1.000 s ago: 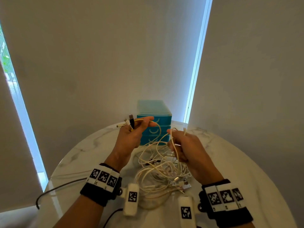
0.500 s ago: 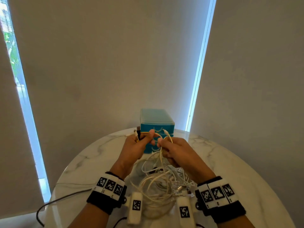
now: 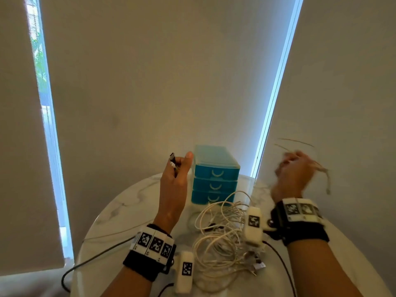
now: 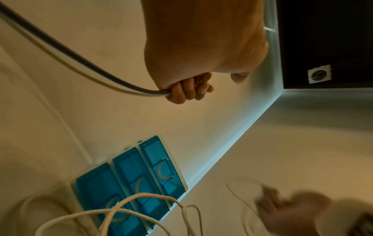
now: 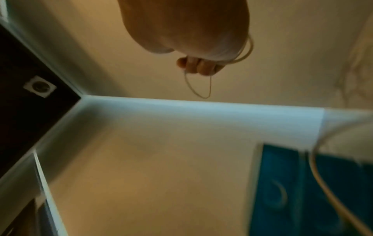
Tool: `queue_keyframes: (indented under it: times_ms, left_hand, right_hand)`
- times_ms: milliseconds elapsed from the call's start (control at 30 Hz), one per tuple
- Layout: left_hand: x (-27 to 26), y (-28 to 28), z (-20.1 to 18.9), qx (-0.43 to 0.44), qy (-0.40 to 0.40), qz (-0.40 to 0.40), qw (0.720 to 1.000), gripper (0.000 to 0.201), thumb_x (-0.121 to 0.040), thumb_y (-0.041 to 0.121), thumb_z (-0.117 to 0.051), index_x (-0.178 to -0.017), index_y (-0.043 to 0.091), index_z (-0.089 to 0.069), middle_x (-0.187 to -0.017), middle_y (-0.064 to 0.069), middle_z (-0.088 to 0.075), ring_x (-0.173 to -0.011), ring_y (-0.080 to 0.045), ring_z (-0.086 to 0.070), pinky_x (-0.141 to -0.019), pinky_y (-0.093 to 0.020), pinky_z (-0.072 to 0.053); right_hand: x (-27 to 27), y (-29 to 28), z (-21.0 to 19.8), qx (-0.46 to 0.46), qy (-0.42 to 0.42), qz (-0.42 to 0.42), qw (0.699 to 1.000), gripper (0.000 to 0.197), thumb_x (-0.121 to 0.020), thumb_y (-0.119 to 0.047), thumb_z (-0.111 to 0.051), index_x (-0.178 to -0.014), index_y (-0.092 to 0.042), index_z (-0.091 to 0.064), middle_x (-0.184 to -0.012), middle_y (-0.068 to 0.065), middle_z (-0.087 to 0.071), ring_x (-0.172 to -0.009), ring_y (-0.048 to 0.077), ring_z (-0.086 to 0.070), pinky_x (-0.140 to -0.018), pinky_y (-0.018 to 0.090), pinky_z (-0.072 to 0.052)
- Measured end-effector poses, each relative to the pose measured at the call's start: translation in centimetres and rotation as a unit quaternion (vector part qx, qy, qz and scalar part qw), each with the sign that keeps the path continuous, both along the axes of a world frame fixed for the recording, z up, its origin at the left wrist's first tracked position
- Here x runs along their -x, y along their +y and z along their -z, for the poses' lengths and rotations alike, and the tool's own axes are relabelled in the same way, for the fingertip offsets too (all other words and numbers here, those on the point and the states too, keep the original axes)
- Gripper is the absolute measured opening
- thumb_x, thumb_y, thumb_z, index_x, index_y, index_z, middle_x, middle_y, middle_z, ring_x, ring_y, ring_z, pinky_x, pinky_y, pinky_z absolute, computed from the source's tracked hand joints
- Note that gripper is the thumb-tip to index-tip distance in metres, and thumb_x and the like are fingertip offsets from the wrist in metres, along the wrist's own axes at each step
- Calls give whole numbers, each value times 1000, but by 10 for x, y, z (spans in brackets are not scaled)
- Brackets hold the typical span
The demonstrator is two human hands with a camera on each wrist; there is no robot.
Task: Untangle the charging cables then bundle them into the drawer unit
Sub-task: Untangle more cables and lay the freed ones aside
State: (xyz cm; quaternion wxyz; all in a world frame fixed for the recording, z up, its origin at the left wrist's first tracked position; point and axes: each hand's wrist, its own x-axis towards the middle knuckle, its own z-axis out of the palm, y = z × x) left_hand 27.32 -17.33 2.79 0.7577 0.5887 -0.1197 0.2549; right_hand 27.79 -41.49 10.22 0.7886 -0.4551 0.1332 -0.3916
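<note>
I am in the untangling step, judging by the loose heap of thin white charging cables lying on the round white marble table at lower centre of the head view. My left hand, centre frame, is clenched round two cable ends, a dark one and a pale one, whose plugs stick up above the fist; the left wrist view shows both cords running out of the curled fingers. My right hand, at right and blurred, grips one thin pale cable with its free end dangling at the far right of the head view.

To do this well, I judge I should draw the right hand's strand out slowly and watch where it snags in the heap rather than jerk it, keeping the left hand's ends apart so they do not get pulled back in.

The small teal plastic three-drawer unit stands at the table's far edge, just behind the heap, all drawers shut, so one must be opened before bundling. A black wrist-camera lead trails off the table at lower left and could get mixed in.
</note>
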Motion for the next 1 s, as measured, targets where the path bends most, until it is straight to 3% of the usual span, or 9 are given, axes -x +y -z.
queue_keyframes:
  times_ms: [67, 133, 200, 333, 433, 567, 633, 800, 1000]
  left_hand:
    - [6, -2, -2, -14, -61, -15, 998, 39, -104, 61, -50, -93, 24, -53, -78, 14, -51, -72, -5, -45, -76, -29, -42]
    - [13, -3, -3, -58, -132, -57, 988, 31, -108, 48, -41, -102, 19, -49, -83, 17, -51, -74, -2, -46, -72, -20, -42]
    - [13, -2, -4, -87, -163, -82, 979, 28, -109, 42, -39, -109, 15, -48, -88, 20, -51, -76, -3, -49, -70, -18, -42]
    - [4, -1, 3, -116, -79, -85, 987, 47, -103, 67, -48, -112, 21, -51, -97, 9, -59, -83, -4, -55, -74, -17, -45]
    - [3, -6, 5, -105, -9, -40, 994, 49, -102, 69, -47, -114, 22, -51, -97, 5, -58, -77, 4, -54, -70, -9, -44]
    - [1, -13, 8, -65, 44, 42, 996, 68, -97, 77, -35, -131, 22, -54, -102, 9, -56, -92, -4, -57, -85, -24, -45]
    - [-2, -17, 10, -48, 66, 88, 993, 76, -97, 82, -29, -133, 21, -58, -97, 8, -53, -85, -8, -53, -83, -28, -44]
    - [-18, -24, 21, -23, 143, 170, 975, 90, -85, 88, -26, -125, 20, -69, -88, -1, -61, -72, -12, -55, -70, -28, -50]
    - [-12, -35, 15, 17, 183, 257, 949, 84, -103, 75, -24, -124, 7, -68, -81, -3, -63, -64, -13, -57, -57, -22, -54]
  right_hand:
    - [-8, 52, 2, 214, 79, -241, 943, 14, -111, -19, -50, -114, -18, -64, -70, -7, -58, -46, 4, -48, -48, 19, -36]
    - [-6, 94, 8, 442, 170, -443, 761, 32, -111, -49, -50, -108, -21, -64, -73, -8, -61, -51, 6, -44, -47, 19, -36]
    - [-5, 104, 16, 542, 177, -455, 685, 42, -108, -57, -52, -96, -19, -67, -67, -10, -60, -55, 8, -45, -51, 20, -40]
    - [-5, 72, 41, 321, 112, -395, 853, 52, -111, -52, -48, -121, -9, -75, -60, -9, -40, -51, 8, -34, -48, 22, -32]
    - [5, 63, 69, 156, 67, -360, 918, 50, -114, -46, -44, -123, -1, -66, -62, -5, -40, -53, 10, -36, -52, 25, -36]
    - [22, 62, 94, 52, 31, -354, 933, 40, -113, -32, -50, -113, 0, -74, -82, 9, -64, -80, 20, -63, -89, 41, -59]
    - [27, 61, 102, 134, 63, -335, 931, 36, -111, -34, -55, -112, -11, -82, -107, 14, -74, -100, 26, -70, -104, 42, -59]
    - [46, 57, 105, 236, 76, -416, 875, 25, -106, -29, -64, -115, -18, -84, -102, 9, -80, -101, 30, -74, -99, 43, -63]
    - [53, 59, 109, 182, 45, -326, 927, 22, -87, -17, -87, -100, -3, -76, -92, 13, -83, -88, 29, -81, -87, 41, -67]
